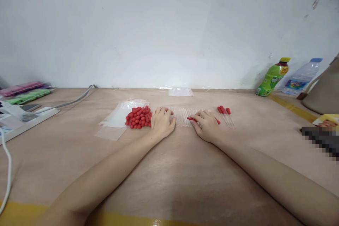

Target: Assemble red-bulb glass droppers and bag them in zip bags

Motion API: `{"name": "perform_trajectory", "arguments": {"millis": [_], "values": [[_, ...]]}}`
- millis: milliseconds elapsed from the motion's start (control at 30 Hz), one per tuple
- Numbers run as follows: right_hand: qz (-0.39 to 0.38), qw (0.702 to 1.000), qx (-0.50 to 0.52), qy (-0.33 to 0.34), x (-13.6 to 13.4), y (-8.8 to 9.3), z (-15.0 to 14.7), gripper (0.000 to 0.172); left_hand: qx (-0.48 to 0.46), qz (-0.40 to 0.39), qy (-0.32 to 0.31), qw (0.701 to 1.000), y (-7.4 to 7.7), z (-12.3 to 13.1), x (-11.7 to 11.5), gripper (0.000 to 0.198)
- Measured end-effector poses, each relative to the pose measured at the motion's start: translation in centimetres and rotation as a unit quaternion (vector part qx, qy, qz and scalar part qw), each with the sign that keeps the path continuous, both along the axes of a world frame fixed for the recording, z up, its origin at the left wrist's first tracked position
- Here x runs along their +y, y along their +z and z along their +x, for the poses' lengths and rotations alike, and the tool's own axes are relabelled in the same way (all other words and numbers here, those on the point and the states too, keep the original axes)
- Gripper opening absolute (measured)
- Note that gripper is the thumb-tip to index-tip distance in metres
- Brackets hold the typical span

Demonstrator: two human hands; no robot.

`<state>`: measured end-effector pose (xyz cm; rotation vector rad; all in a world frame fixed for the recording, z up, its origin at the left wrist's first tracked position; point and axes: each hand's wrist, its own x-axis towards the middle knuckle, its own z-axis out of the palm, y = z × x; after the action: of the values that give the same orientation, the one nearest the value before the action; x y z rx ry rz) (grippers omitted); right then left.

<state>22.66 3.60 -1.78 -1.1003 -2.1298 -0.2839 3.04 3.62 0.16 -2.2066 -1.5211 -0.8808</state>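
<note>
A heap of small red rubber bulbs (139, 117) lies on the wooden table (169, 169), just left of my left hand (162, 122). Between my hands is a row of clear glass tubes (182, 116). My left hand rests curled at the row's left end, fingertips on the tubes. My right hand (206, 124) is closed on a red bulb (191, 119) at the row's right end; another bit of red shows at its far side. A few finished droppers with red bulbs (225, 113) lie to the right of it.
Clear plastic bags (116, 118) lie under and left of the bulbs, another bag (180, 92) by the wall. A green bottle (272, 77) and a water bottle (302, 76) stand back right. A power strip (29, 117) with cable and coloured cases (23, 91) lie left.
</note>
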Motion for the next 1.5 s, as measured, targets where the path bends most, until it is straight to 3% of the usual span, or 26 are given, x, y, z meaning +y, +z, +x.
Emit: {"name": "perform_trajectory", "arguments": {"millis": [167,300,567,767,900,1033,1133,1233,1500], "values": [[-0.012,1.000,-0.008,0.004,0.0,0.3,0.3,0.021,-0.008,-0.039,0.043,0.998,0.5,2.5,2.1,0.022],[-0.022,1.000,-0.012,-0.001,0.0,0.4,0.2,0.021,-0.001,-0.131,0.098,0.987,0.9,4.0,3.5,0.031],[-0.021,1.000,0.000,0.005,-0.1,0.4,0.1,0.020,0.009,-0.213,0.136,0.968,2.0,4.6,4.1,0.024],[-0.025,1.000,0.004,0.012,-0.1,0.5,0.0,0.021,0.013,-0.216,0.137,0.967,2.1,4.8,4.3,0.026],[-0.028,0.999,0.018,0.016,-0.2,0.6,0.1,0.021,0.010,-0.196,0.097,0.976,2.6,4.6,3.7,0.028],[-0.036,0.997,0.050,0.048,-0.2,0.6,0.1,0.019,0.006,-0.165,0.026,0.986,2.5,2.6,1.9,0.026],[-0.059,0.993,0.073,0.074,-0.2,0.5,0.1,0.016,-0.008,-0.123,-0.107,0.987,1.2,0.2,0.3,0.022],[-0.074,0.991,0.085,0.079,-0.3,0.4,0.1,0.013,-0.046,-0.073,-0.195,0.977,-0.2,-1.6,-0.4,0.018],[-0.049,0.988,0.088,0.115,-1.0,0.3,-0.2,0.022,-0.069,-0.055,-0.268,0.959,-0.8,-1.4,-0.2,0.021]]}}
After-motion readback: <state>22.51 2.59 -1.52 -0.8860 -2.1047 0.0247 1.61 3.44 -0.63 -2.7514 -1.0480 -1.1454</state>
